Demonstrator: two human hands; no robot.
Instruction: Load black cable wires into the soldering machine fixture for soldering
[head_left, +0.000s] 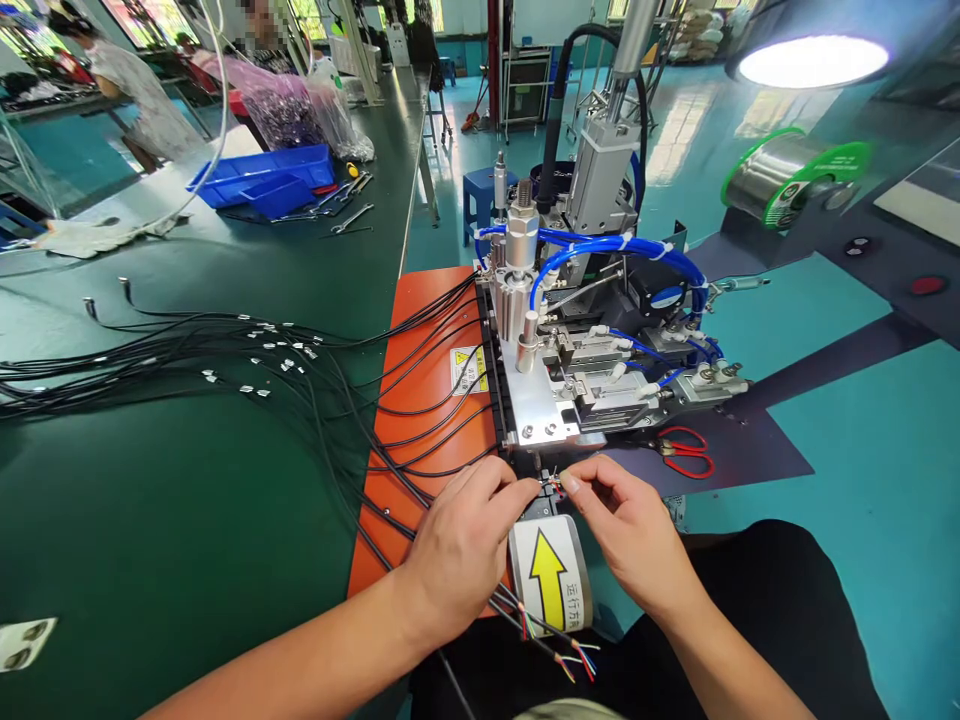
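Observation:
My left hand (469, 525) is closed in a pinch at the front of the soldering machine (525, 390), on a black cable whose length is largely hidden under it. From the other side, the thumb and forefinger of my right hand (630, 525) pinch the thin stripped wires (553, 482) at that cable's end. The wires lie over a small dark holder (541, 505). Just below is a guide plate (523, 580) with a yellow arrow. Loose cables with fanned coloured wires (577, 655) hang beneath my left hand.
Several black cables (322, 345) run across the green table (187, 500) and an orange board (420, 330) into the machine. Red-handled scissors (686, 452) lie right of it. A solder spool (795, 175), lamp (810, 60), blue bins (262, 175) and wrenches (352, 220) stand farther off. Two people are behind.

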